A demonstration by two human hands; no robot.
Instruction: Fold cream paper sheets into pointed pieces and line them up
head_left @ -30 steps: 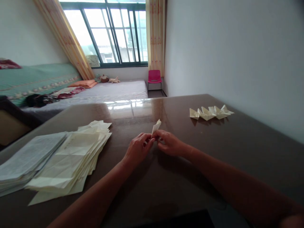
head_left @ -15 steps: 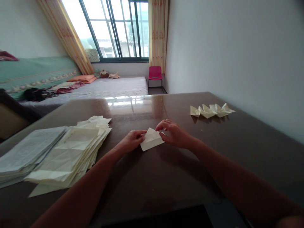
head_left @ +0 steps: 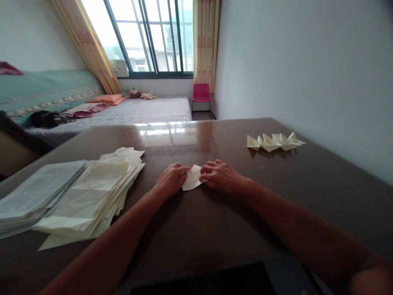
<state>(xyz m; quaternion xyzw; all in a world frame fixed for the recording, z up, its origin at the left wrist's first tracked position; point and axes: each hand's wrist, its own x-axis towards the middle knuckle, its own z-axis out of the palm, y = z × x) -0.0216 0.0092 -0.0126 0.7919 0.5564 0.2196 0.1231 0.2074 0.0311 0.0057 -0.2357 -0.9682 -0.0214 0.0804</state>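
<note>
Lying at the far left of the brown table, a pile of greyish printed sheets sits against a looser stack of creased cream sheets, and neither has visibly shifted over the last 1 second. Right of them, the person's left hand has its thumb and fingertips drawn nearly together at the left edge of a small folded paper, apparently pinching it. That paper is at the near middle of the table, between the 2 hands; 1 second ago it was held up as a narrow upright strip, 0.5 seconds ago it was spread low and wider, and now less of its right side shows. On that side the right hand, which was loosely spread 0.5 seconds ago, has its fingers bunched and closed over the paper's edge; its thumb is mostly hidden. The change suggests that the paper has been turned and is now being folded or shaped from the right while the left steadies it. Farther right, well apart from the hands, a row of pointed folded pieces stands untouched
</note>
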